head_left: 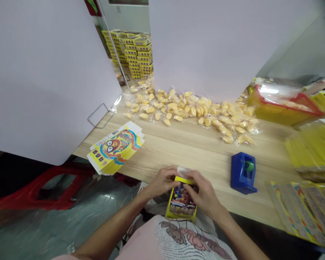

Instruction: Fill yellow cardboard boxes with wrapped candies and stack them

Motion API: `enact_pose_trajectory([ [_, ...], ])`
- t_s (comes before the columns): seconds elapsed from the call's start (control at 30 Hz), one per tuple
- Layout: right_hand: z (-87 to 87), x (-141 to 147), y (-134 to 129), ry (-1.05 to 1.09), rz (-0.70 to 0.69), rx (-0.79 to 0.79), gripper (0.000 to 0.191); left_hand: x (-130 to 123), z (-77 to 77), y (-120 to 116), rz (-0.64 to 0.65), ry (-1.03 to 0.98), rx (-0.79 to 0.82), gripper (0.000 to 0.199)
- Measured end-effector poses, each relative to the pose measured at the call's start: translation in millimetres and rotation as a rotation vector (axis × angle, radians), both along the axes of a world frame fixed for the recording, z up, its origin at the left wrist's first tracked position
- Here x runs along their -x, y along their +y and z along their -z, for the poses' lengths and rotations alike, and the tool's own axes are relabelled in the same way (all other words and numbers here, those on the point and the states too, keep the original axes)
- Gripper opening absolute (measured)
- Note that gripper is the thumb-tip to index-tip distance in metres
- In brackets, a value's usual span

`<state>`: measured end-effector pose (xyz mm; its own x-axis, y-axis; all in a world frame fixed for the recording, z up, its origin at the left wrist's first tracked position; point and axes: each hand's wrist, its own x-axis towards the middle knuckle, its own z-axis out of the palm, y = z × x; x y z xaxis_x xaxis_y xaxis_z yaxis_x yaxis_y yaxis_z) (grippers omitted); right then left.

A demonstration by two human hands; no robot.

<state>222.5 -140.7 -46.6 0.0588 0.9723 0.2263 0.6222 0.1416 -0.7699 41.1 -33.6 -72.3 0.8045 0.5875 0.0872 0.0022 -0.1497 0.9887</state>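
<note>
Yellow printed cardboard box (181,204), just one, upright in both hands right at the near edge of the pale wood-grain table (195,155)! Left hand (162,181) closed around the top end, right hand (203,193) clamped in from the other side, fingers (191,186) pressed flat on the printed face, both grips firmly on that single box. Small white flap (182,171) poking up between the two hands, too small to read further. Up on the tabletop, one flat yellow carton (115,148) lying loose, cartoon print facing up. Over to the right, one blue tape dispenser (243,173) with a green core. Along the far side, dozens of clear-wrapped yellow snack pieces (178,108), too many to count, a few more piled in one red-rimmed yellow basket (284,108). Two stacks of flat yellow printed sheets (311,151) at the right end, and beyond the two white partition boards (213,47), tall piles of yellow boxes (132,52) through the gap, far too many to number from here!
</note>
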Motion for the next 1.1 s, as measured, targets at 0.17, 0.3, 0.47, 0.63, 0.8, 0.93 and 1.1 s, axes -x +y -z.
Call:
enact_pose_trajectory([
  [0.17,24.2,-10,-11,0.43,0.361,-0.005,0.041,2,8.5,2,-0.031,-0.074,0.188,0.015],
  [0.3,32.1,-2,-16,0.872,0.143,0.246,0.038,-2,11.8,0,-0.09,-0.059,0.131,0.016],
  [0.47,30.3,0,-19,0.766,0.204,0.235,0.034,-3,9.1,-3,-0.215,0.027,0.176,0.025],
  [0.63,28.1,-13,-17,0.646,0.082,0.169,0.023,2,-8.5,2,-0.044,0.112,0.023,0.015],
  [0.8,24.9,-21,-14,0.539,0.12,0.214,0.024,1,-15.6,7,-0.035,0.141,0.017,0.021],
  [0.93,15.0,-23,-7,0.386,0.114,0.231,0.026,-4,-17.3,15,-0.011,0.123,0.117,0.023],
  [1.1,9.2,-25,0,0.405,0.117,0.251,0.026,-6,-19.6,23,0.031,0.128,0.189,0.025],
])
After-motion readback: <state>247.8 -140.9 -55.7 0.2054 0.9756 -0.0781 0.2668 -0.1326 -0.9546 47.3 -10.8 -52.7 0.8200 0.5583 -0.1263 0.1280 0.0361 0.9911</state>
